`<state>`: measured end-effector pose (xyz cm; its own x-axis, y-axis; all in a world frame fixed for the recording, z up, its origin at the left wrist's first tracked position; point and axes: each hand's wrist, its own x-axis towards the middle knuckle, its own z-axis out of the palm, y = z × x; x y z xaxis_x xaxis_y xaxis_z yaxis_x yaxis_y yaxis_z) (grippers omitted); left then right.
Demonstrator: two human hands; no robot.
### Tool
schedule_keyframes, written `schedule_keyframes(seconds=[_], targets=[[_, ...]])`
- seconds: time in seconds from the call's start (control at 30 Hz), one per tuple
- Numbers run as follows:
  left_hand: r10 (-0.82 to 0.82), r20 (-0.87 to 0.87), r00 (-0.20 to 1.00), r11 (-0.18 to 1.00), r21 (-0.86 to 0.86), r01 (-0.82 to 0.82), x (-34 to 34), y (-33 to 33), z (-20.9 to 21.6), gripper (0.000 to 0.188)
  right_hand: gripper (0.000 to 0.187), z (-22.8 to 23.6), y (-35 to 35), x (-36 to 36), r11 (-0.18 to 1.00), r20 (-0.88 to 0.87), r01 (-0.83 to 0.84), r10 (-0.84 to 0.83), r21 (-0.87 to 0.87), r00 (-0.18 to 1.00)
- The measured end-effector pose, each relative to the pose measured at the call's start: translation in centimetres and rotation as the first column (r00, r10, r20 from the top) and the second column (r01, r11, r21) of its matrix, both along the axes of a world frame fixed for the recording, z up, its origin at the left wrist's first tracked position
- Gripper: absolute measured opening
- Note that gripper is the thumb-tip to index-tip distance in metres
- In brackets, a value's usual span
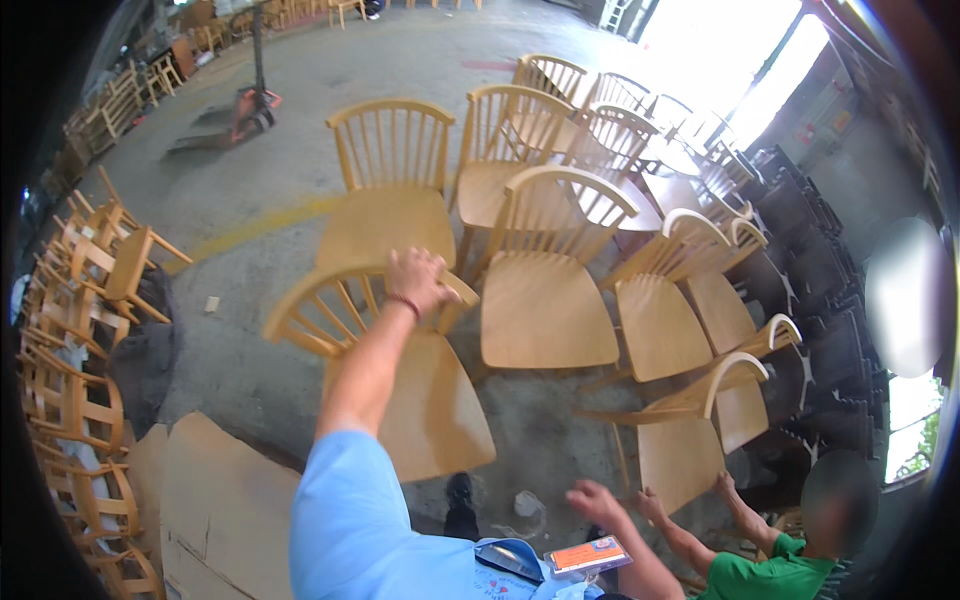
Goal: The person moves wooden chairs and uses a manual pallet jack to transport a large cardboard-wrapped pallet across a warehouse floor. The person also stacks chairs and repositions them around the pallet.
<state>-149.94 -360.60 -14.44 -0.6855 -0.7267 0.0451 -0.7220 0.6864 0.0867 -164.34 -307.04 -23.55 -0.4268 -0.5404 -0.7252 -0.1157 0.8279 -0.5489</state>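
Note:
My left hand [418, 278] reaches forward, its fingers wrapped over the curved top rail of a light wooden chair [415, 410]. This chair has a spindle back, and its seat lies toward me, partly behind my forearm. Lower right, my right hand [592, 500] hangs in the air above the floor, loosely bent, with nothing visible in it. Nearest to it is another wooden chair [680, 460], whose seat edge is held by both hands of a person in a green shirt [775, 570]. Just beyond my left hand stands a further spindle-back chair [388, 225].
Rows of similar chairs [548, 310] fill the middle and right. Dark stacked chairs [830, 330] line the right side. Wooden chairs [125, 265] are piled at the left, near flat cardboard [225, 510]. A pallet jack [250, 115] stands far left on the concrete floor.

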Motion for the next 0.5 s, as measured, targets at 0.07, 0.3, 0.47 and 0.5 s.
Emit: schedule_keyframes(seconds=[0.07,0.3,0.47,0.5], targets=[[-0.054,-0.121,0.991,0.997,-0.07,0.045,1.4,5.4,0.1,0.068,0.075,0.4,-8.3,-0.4,0.953,-0.024,-0.008,0.001,-0.304,1.0],[0.559,-0.722,0.408,0.824,0.537,-0.179,20.2,27.8,-4.4,0.06,0.069,12.6,-22.8,7.3,0.862,-0.138,-0.213,0.167,-0.461,0.976],[0.753,-0.604,-0.262,0.596,0.794,-0.116,29.6,27.4,-7.3,0.094,0.044,10.2,-19.6,8.5,0.859,-0.322,-0.37,0.26,-0.353,0.91],[0.728,-0.64,-0.247,0.646,0.76,-0.064,30.1,26.3,-7.2,0.097,0.039,10.0,-19.1,8.4,0.803,-0.364,-0.441,0.302,-0.401,0.881]])
